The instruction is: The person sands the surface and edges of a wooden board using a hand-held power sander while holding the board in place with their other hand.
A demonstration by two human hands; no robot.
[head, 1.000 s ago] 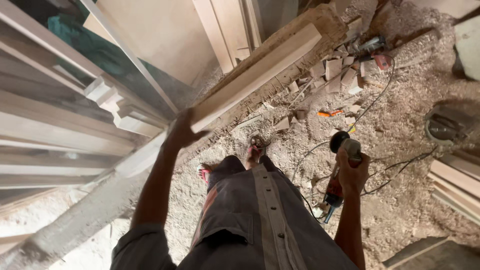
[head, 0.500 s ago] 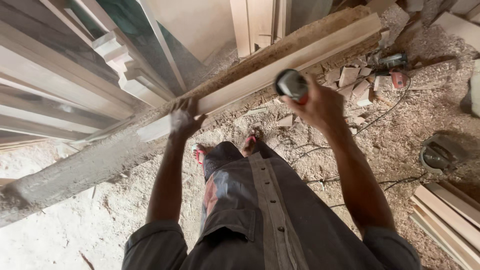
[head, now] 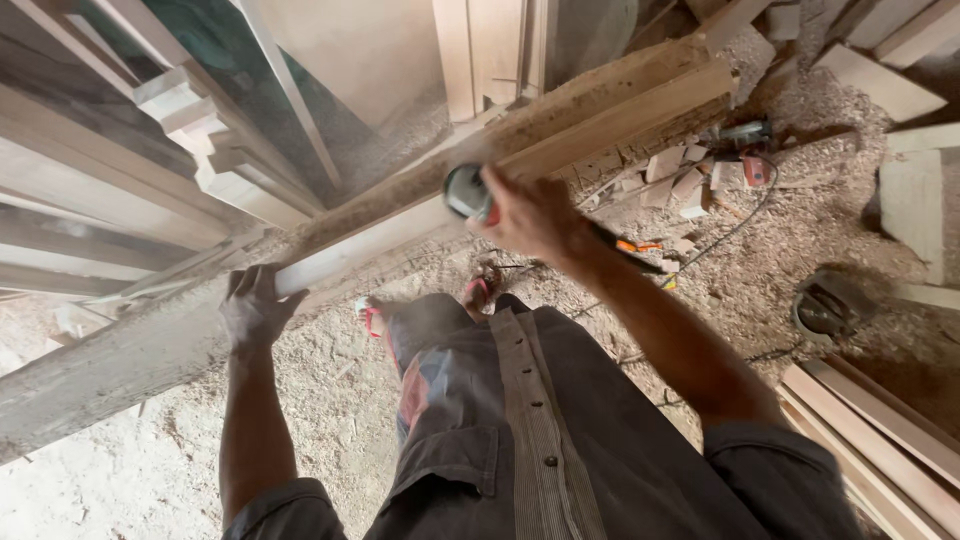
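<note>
1. Head view, the landmark: a long pale wooden plank (head: 520, 165) lies slantwise on a rough, dust-caked beam (head: 130, 355), its near end low at the left and its far end high at the right.

2. Head view, left hand (head: 252, 308): it sits at the near end of the plank, fingers curled around the end of the board and gripping it, apparently pinning it against the beam.

3. Head view, right hand (head: 535, 215): it is about halfway along the plank, closed around the body of a small angle grinder (head: 468, 192). The grinder's round disc faces the plank's near edge and looks to be touching or just beside it; blur keeps me from telling which.

4. Head view, surroundings: beyond the plank's far end lie small wood offcuts (head: 680, 180) and another power tool (head: 745, 133) on the sawdust-covered floor (head: 330, 400). A round dark object (head: 825, 305) lies well to the right of the plank, near stacked boards (head: 870, 420). Behind the plank lean upright timber strips (head: 200, 170).

5. Judgement on the step: the work appears to be sanding or grinding the plank's edge, with the tool just brought to the wood.

6. Judgement on the next move: it calls for a firm hold at the near end and a steady, light pass of the disc along the edge, keeping the cord (head: 730, 225) clear.
</note>
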